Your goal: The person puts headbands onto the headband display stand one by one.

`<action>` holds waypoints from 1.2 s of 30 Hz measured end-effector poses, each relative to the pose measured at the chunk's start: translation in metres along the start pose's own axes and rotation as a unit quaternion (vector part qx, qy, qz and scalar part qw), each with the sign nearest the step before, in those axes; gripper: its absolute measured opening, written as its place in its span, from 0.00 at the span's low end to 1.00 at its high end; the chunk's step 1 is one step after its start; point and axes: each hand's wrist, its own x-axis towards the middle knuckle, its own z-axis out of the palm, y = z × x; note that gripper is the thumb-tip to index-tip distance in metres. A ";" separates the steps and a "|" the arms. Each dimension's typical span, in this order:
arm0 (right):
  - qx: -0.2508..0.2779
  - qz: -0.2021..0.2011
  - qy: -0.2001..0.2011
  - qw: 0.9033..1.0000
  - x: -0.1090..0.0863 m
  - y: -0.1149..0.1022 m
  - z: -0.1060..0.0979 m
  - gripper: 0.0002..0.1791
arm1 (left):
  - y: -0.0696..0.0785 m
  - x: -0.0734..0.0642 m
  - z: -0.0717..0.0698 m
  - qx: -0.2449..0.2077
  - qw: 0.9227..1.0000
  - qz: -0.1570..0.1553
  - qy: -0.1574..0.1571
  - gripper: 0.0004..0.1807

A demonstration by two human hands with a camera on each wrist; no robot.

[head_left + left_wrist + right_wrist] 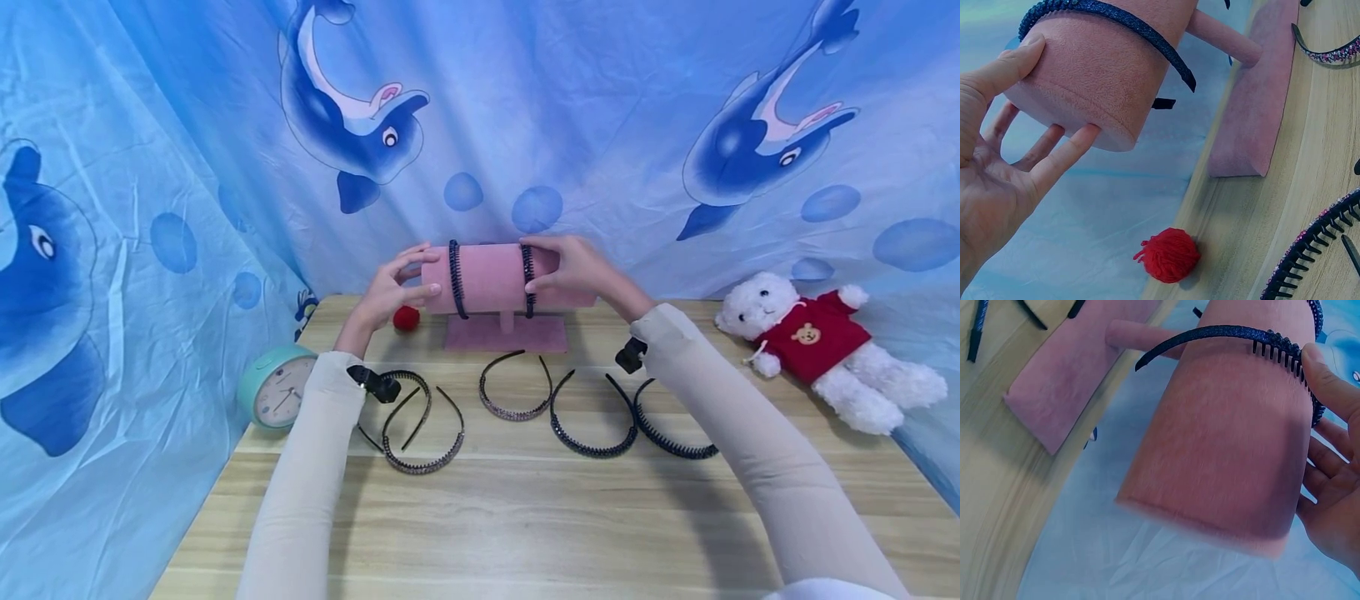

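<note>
A pink headband stand with a fat horizontal roll stands at the back of the table. My left hand is at the roll's left end, fingers spread and fairly straight. Its thumb and fingertips touch the plush, close to a dark blue beaded headband round the roll. Further right, my right hand pinches a second dark toothed headband, also on the roll. In the right wrist view its thumb presses the band's beaded edge; other fingertips are hidden behind the roll.
Several toothed headbands, such as a jewelled one and a dark one, lie in front of the stand. A red yarn ball sits below my left hand. A teal clock stands left, a white teddy bear lies right.
</note>
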 end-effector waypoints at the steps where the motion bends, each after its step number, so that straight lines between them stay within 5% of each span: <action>1: 0.002 0.004 -0.003 1.000 0.001 -0.002 0.000 0.47 | 0.001 0.000 0.000 0.001 1.000 -0.001 0.000 0.32; 17: 0.061 0.007 -0.028 0.998 0.014 -0.017 0.014 0.46 | 0.001 -0.001 0.001 0.004 1.000 -0.002 -0.003 0.31; 36: 0.054 -0.025 -0.031 0.998 0.026 -0.024 0.028 0.47 | -0.002 0.000 -0.002 -0.001 1.000 0.001 0.001 0.31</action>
